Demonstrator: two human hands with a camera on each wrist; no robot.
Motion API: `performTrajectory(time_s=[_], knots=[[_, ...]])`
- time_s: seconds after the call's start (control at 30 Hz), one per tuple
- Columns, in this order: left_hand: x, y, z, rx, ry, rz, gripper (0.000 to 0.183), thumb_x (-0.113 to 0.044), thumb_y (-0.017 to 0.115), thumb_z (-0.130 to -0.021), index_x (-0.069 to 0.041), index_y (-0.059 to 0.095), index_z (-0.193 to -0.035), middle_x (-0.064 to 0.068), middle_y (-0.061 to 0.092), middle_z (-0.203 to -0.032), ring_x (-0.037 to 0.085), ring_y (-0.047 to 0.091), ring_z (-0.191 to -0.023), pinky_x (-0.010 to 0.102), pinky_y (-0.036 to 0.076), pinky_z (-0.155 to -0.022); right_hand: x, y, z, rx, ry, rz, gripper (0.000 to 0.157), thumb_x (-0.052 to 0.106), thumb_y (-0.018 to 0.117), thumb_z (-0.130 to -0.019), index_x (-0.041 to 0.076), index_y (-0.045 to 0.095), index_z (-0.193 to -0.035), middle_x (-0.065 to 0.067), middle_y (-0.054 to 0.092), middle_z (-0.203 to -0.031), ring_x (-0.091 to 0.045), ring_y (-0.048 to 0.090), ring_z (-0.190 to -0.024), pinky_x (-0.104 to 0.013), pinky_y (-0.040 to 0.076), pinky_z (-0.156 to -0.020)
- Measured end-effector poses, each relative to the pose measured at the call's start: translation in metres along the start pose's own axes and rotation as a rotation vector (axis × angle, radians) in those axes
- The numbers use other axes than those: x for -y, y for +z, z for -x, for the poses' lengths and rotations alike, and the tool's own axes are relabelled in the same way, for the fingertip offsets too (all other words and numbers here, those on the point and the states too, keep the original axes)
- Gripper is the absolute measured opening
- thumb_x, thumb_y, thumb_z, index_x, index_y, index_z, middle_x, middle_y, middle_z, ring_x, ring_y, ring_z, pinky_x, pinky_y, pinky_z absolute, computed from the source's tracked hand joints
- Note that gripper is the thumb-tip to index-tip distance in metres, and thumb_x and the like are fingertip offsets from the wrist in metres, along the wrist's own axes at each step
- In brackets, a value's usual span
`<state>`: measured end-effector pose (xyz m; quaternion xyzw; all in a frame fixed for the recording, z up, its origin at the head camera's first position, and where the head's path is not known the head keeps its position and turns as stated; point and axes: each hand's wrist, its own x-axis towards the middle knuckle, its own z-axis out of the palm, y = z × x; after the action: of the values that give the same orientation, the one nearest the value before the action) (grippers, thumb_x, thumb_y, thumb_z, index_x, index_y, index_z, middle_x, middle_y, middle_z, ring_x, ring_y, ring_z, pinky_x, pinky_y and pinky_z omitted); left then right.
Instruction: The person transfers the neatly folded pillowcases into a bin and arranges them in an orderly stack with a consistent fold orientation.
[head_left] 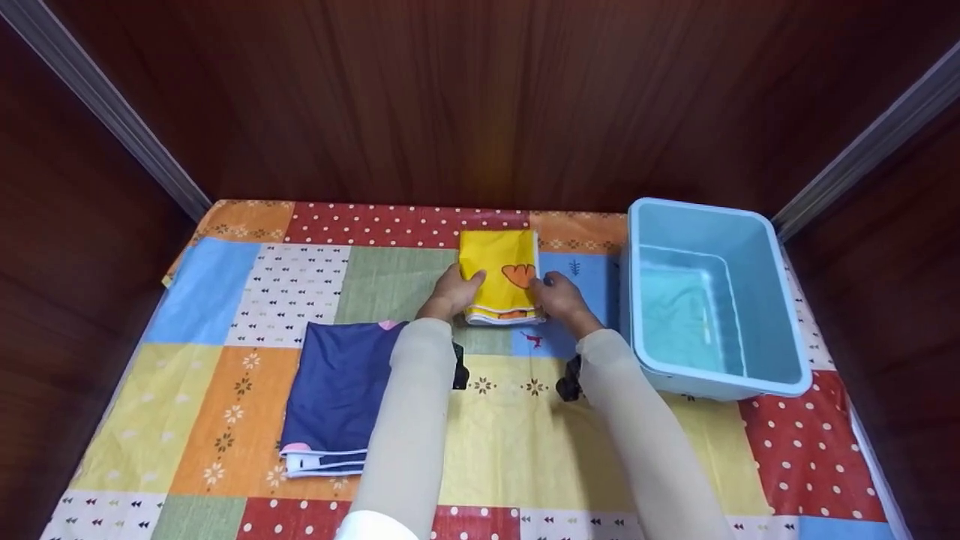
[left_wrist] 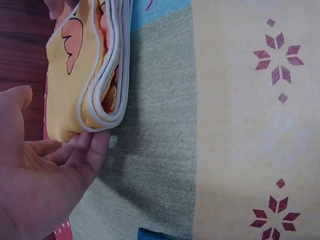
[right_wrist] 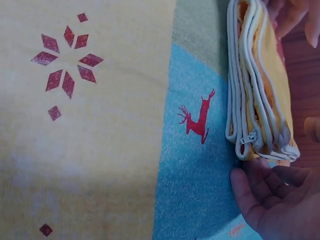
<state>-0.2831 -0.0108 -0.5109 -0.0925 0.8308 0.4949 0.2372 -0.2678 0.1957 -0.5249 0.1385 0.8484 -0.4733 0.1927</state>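
Note:
A folded yellow zipped cloth cover point(head_left: 495, 259) with white edging and an orange printed shape lies at the back middle of the table. A small zip pull point(right_wrist: 249, 138) shows at its layered edge in the right wrist view. At its left side is my left hand point(head_left: 450, 291), fingertips point(left_wrist: 95, 145) at the lower edge and thumb raised apart from the top face. My right hand point(head_left: 561, 300) is at the other side, fingers point(right_wrist: 245, 187) touching the underside, thumb also off the cloth. Whether the cover is slightly lifted, I cannot tell.
A folded navy cloth point(head_left: 337, 390) with pink spots and white edging lies front left, partly behind my left forearm. To the right stands a light blue plastic tub point(head_left: 637, 300). A patchwork tablecloth point(head_left: 495, 435) covers the table; brown wooden panels point(head_left: 420, 97) enclose it.

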Motion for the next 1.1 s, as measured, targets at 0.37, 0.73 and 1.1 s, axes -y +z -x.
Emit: performTrajectory(time_s=[0.37, 0.73, 1.1], knots=[[0.009, 0.004, -0.005, -0.018, -0.038, 0.019, 0.041, -0.026, 0.045, -0.11, -0.003, 0.051, -0.143, 0.011, 0.064, -0.121, 0.02, 0.063, -0.103, 0.034, 0.054, -0.092, -0.004, 0.003, -0.002, -0.056, 0.015, 0.025, 0.029, 0.032, 0.059, -0.101, 0.005, 0.051, -0.107, -0.006, 0.05, -0.084, -0.016, 0.051, -0.064, -0.028, 0.046, -0.061], [0.016, 0.008, -0.005, -0.088, 0.057, 0.168, 0.054, 0.017, 0.04, -0.093, 0.004, 0.044, -0.146, 0.021, 0.055, -0.137, 0.031, 0.055, -0.124, 0.037, 0.045, -0.108, -0.008, 0.005, -0.004, -0.02, 0.001, -0.116, 0.051, 0.014, 0.06, -0.098, -0.006, 0.046, -0.143, -0.018, 0.058, -0.117, -0.021, 0.055, -0.087, -0.03, 0.047, -0.073], [0.016, 0.012, -0.007, -0.111, 0.089, 0.337, 0.066, 0.026, 0.035, -0.086, 0.001, 0.041, -0.147, 0.022, 0.056, -0.141, 0.034, 0.057, -0.123, 0.041, 0.047, -0.106, -0.012, 0.008, -0.008, -0.094, -0.087, -0.207, 0.029, -0.007, 0.059, -0.09, 0.002, 0.049, -0.115, -0.012, 0.05, -0.102, -0.026, 0.05, -0.091, -0.031, 0.043, -0.075]])
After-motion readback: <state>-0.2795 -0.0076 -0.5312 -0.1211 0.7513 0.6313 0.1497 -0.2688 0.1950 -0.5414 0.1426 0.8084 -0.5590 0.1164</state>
